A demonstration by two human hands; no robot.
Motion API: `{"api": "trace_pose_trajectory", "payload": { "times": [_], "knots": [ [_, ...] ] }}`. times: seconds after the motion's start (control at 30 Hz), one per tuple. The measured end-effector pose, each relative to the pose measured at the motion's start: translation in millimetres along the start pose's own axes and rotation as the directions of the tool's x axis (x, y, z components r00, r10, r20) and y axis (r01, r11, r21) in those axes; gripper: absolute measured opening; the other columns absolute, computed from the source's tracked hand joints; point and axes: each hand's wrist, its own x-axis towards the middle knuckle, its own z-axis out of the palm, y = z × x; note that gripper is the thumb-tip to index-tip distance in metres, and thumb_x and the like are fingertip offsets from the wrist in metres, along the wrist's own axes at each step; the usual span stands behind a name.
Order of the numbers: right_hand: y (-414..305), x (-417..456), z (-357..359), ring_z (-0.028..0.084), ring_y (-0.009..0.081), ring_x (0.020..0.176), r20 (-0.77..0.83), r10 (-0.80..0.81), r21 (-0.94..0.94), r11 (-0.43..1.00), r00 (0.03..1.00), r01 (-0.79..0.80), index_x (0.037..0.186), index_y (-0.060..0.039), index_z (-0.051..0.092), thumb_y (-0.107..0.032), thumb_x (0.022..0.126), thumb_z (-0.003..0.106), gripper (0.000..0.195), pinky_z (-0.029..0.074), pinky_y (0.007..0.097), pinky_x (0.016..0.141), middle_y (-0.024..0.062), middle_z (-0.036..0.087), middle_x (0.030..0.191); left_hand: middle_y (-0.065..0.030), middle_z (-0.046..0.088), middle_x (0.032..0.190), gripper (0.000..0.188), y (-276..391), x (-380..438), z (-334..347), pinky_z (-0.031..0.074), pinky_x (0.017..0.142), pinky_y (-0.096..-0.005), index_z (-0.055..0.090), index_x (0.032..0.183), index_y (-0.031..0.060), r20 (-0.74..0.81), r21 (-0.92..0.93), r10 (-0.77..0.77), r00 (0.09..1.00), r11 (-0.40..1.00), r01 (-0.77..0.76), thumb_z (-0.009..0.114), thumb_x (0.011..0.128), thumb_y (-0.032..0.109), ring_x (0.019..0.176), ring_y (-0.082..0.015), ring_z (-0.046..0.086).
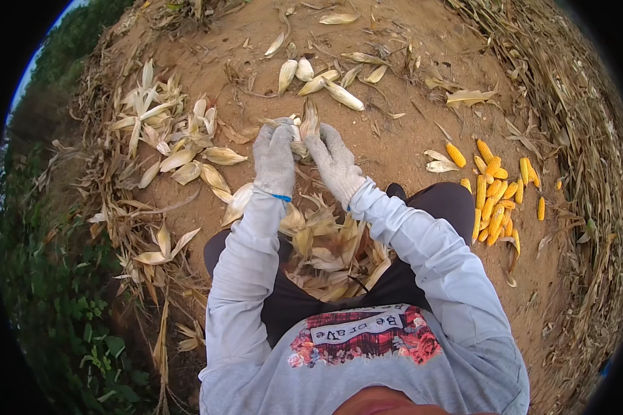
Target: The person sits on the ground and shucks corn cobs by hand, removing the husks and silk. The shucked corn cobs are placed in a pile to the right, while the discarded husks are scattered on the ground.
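My left hand (pixel 275 155), in a pale knitted glove with a blue cuff edge, grips one side of a partly opened corn husk (pixel 309 122). On its other side, the fingers of my right hand (pixel 335 161), gloved alike, close on the dry leaves. How much of a cob lies inside is hidden by husk and fingers. Several ears of corn in their husks (pixel 342 95) lie on the soil beyond my hands. Peeled yellow corn cobs (pixel 496 197) form a loose pile to the right of my knee. Dry husks (pixel 324 249) are heaped between my legs.
Stripped husks (pixel 179 155) lie scattered on the left, with green plants (pixel 98 347) farther out. A long bank of dry corn stalks (pixel 560 104) curves along the right side. Loose leaves and bits of husk dot the bare brown soil (pixel 405 140).
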Motion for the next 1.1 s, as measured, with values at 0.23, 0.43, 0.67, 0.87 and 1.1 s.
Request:
{"api": "trace_pose_trajectory", "payload": {
  "times": [0.23, 0.43, 0.67, 0.87, 1.1],
  "knots": [
    [-10.2, -7.3, -2.4, 0.058, 0.0361, 0.124, 0.019, 0.117, 0.052, 0.992, 0.993, -0.118, 0.144, 0.0, 0.046, -0.069, 0.096, 0.047, 0.084, 0.042, 0.0404, 0.105, 0.0243, 0.06, 0.132, 0.0, 0.063, 0.092, 0.018, -3.3, -6.9, 7.1, 0.048, 0.072, -0.0231, 0.065, 0.107, 0.0027, 0.021, 0.12, -0.016, 1.0, 0.993, 0.014, 0.053, 0.098, 0.013, 0.079, -0.0083, 0.058],
    [1.8, 22.0, -27.0, 0.058, 0.0334, 0.123, 0.019, 0.48, 0.429, 0.789, 0.877, -0.441, 0.136, 0.0062, 0.053, -0.074, 0.092, 0.046, 0.092, 0.045, 0.0391, 0.103, 0.0275, 0.06, 0.131, -0.0022, 0.056, 0.081, 0.02, 18.1, -35.2, 14.2, 0.046, 0.069, -0.0304, 0.061, 0.101, 0.0018, 0.67, 0.313, -0.207, 0.713, 0.95, -0.018, 0.051, 0.096, 0.018, 0.074, -0.0149, 0.055],
    [39.7, 45.1, -38.2, 0.063, 0.0245, 0.096, -0.089, 0.291, 0.547, 0.813, 0.953, -0.197, 0.123, 0.0034, 0.059, -0.065, 0.095, 0.055, 0.074, 0.05, 0.0363, 0.091, 0.0154, 0.066, 0.11, -0.0147, 0.065, 0.1, 0.022, 23.7, -70.1, 7.6, 0.05, 0.084, -0.0449, 0.065, 0.108, 0.0069, 0.832, 0.553, -0.339, 0.439, 0.452, -0.7, 0.06, 0.093, 0.022, 0.098, -0.0376, 0.063],
    [24.1, 26.8, -33.3, 0.067, 0.0356, 0.104, -0.13, 0.048, -0.068, 0.996, 0.99, -0.057, 0.122, -0.0019, 0.059, -0.052, 0.082, 0.078, 0.067, 0.051, 0.0428, 0.093, 0.0212, 0.069, 0.111, -0.0139, 0.067, 0.118, 0.034, 50.1, -34.2, -51.5, 0.051, 0.095, -0.0394, 0.067, 0.118, 0.0082, 0.636, 0.771, -0.496, 0.591, 0.374, -0.516, 0.064, 0.086, 0.017, 0.109, -0.0324, 0.064],
    [2.8, -1.9, -7.7, 0.066, 0.0362, 0.106, 0.124, 0.038, -0.266, 0.964, 0.992, -0.003, 0.118, -0.0022, 0.059, -0.05, 0.083, 0.075, 0.062, 0.051, 0.0416, 0.092, 0.0226, 0.068, 0.11, -0.0094, 0.07, 0.104, 0.033, 46.6, -19.3, -37.4, 0.051, 0.086, -0.0296, 0.069, 0.114, 0.0015, 0.21, 0.584, -0.048, 0.976, 0.807, -0.086, 0.068, 0.089, 0.024, 0.095, -0.0149, 0.065]
  ]
}}
